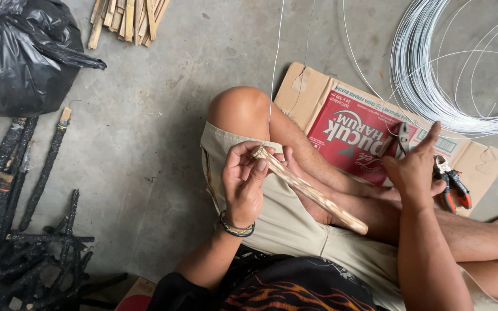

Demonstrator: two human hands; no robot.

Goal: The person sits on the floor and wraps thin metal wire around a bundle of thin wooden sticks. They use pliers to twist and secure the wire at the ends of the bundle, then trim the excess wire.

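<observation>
My left hand (243, 181) grips the upper end of a pale wooden stick (312, 193), which slants down to the right across my lap. A thin silver wire (273, 69) runs from the stick's tip straight up out of view. My right hand (413, 170) is closed on pliers with red and black handles (453, 187), their metal jaws pointing up near a flattened red and brown cardboard box (353, 124). I sit cross-legged on a concrete floor.
A large coil of silver wire (433, 75) lies at the top right. A black plastic bag (21, 55) sits top left, charred dark sticks (12, 230) lie at the left, and a bundle of pale wooden slats (128, 20) lies at the top.
</observation>
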